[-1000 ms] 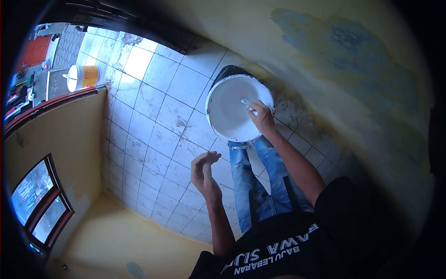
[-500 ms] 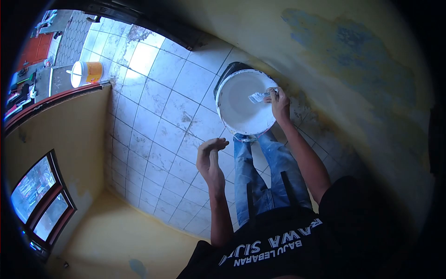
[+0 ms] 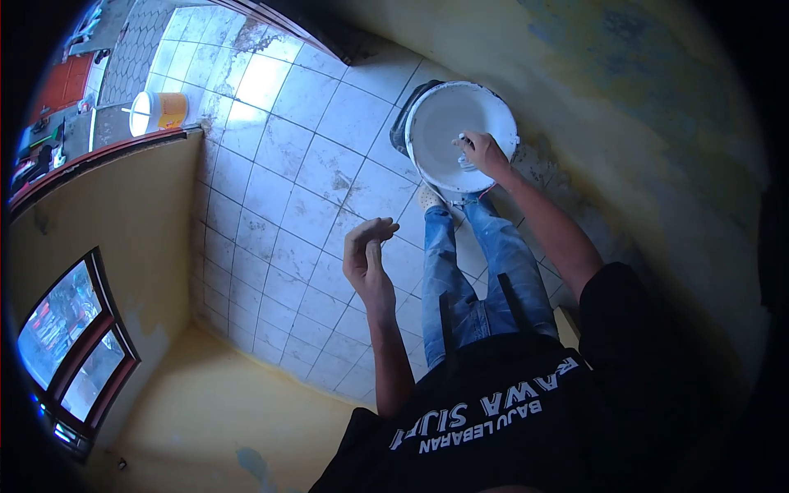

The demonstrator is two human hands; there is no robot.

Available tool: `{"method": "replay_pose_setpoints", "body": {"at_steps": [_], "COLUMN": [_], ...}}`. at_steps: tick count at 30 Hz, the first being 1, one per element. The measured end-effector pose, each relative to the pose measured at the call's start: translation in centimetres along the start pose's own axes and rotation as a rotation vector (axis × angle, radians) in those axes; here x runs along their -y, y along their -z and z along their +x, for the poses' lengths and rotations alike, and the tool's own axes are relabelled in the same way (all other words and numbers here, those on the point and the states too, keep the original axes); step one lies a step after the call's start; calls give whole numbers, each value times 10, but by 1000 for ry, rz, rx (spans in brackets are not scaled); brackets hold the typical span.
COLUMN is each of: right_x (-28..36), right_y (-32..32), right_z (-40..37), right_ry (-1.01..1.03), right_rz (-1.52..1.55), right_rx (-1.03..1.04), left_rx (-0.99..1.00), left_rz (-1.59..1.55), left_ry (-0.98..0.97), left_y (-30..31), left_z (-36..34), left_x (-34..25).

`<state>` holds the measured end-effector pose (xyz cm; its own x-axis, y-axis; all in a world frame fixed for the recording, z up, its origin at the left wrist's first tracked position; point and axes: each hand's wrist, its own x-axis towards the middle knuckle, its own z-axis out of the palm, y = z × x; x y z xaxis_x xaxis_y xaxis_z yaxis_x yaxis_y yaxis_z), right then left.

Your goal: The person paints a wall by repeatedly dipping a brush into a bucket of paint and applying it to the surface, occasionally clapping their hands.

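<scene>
A wide white bucket [image 3: 498, 105], with pale whitish contents inside, stands in front of my legs. My right hand [image 3: 483, 153] is over its near right side, fingers closed on a crumpled, shiny whitish piece [image 3: 466, 163] that looks like plastic. Part of that piece is hidden under the hand. My left hand [image 3: 367, 259] hangs in the air left of my legs, its fingers curved and the thumb apart, with nothing in it.
A black object [image 3: 399, 131] shows behind the bucket's left side. Stained white tiles [image 3: 288, 189] cover the floor. A patchy yellow wall [image 3: 608, 107] rises at the right. By the doorway is a white bucket with an orange label [image 3: 171, 110].
My right hand has turned over and moved inward above the bucket, covering more of the whitish piece. The view has shifted, so the bucket appears higher and further right. My left hand stays similarly curved.
</scene>
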<state>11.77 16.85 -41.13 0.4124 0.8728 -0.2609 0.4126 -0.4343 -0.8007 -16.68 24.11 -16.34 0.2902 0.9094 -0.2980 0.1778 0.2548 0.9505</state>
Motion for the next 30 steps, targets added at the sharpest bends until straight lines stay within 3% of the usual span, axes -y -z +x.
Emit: {"method": "replay_pose_setpoints", "body": {"at_steps": [3,6,9,13,19,21,23,25,26,27,30], "right_x": [10,2,-34,-52,13,-38,22,-13,5,27,32], "right_y": [1,-3,-14,-10,51,54,85,100,121,138,184], "right_z": [4,5,4,2,-17,-9,-32,-38,-50,-60,-104], "right_ry": [-202,-392,-221,-83,-401,-450,-590,-683,-729,-742,-425], "right_rz": [148,56,-348,-546,85,344,742,817,1131,1460,1589], "right_rx": [-246,-424,-556,-604,-854,-1011,-1140,-1111,-1194,-1265,-1302], "left_rx": [-28,-40,-53,-77,-68,-27,27,83,123,164,282], "left_rz": [-28,-44,-40,-23,-65,-65,-53,-81,-100,-116,-149], "left_ry": [-35,-65,-89,-108,-186,-228,-258,-304,-329,-347,-433], "left_y": [21,35,44,60,69,66,56,39,26,13,-37], "left_z": [-7,-15,-23,-41,-49,-44,-36,-30,-27,-24,-26], "left_x": [-5,-5,-7,-14,-41,-52,-68,-83,-91,-100,-126]}}
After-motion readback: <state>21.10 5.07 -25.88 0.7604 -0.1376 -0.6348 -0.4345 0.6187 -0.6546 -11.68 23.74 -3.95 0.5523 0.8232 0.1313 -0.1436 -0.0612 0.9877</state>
